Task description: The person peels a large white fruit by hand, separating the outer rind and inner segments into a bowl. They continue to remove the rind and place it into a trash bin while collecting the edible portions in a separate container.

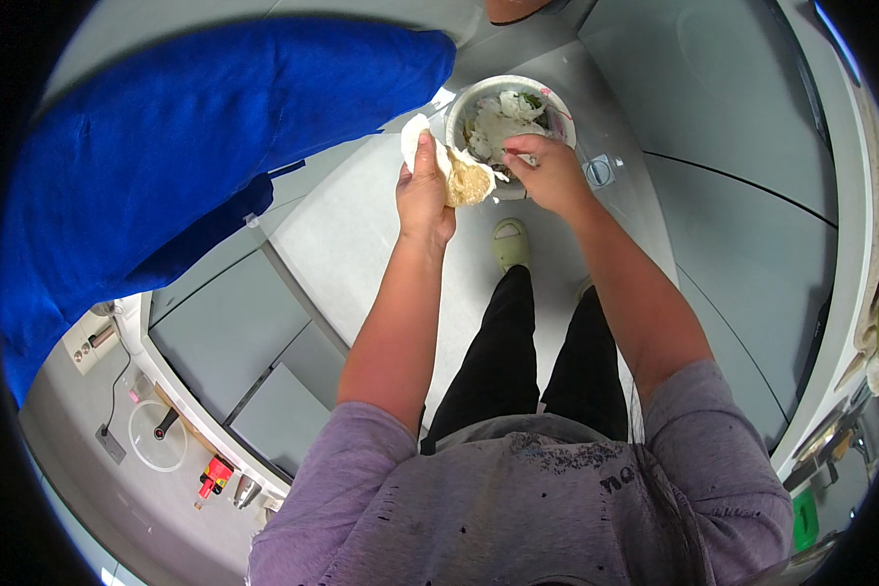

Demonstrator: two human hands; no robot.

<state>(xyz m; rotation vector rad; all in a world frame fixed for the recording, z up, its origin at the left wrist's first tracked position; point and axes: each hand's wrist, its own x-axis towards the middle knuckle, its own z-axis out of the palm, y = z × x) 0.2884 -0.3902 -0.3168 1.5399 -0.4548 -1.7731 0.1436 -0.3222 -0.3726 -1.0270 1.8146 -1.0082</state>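
Note:
My left hand (426, 192) grips a partly peeled pale fruit (469, 183), perhaps a pomelo. Thick white rind stands up by the thumb, and yellowish pulp shows at the lower right. The fruit is just left of a round white bin (455, 110) on the floor, overlapping its near left rim. White peelings (492, 121) and some green leaves lie inside the bin. Over its right part is my right hand (546, 167), thumb and fingers bent close together; whether anything small is pinched between them cannot be seen.
Blue cloth (212, 124) hangs at the upper left. Grey cabinets (740, 220) line the right side. A small clear square item (599, 171) lies beside the bin. My green slipper (510, 245) is just below it. A lidded clear container and a red-labelled bottle (214, 475) stand at the lower left.

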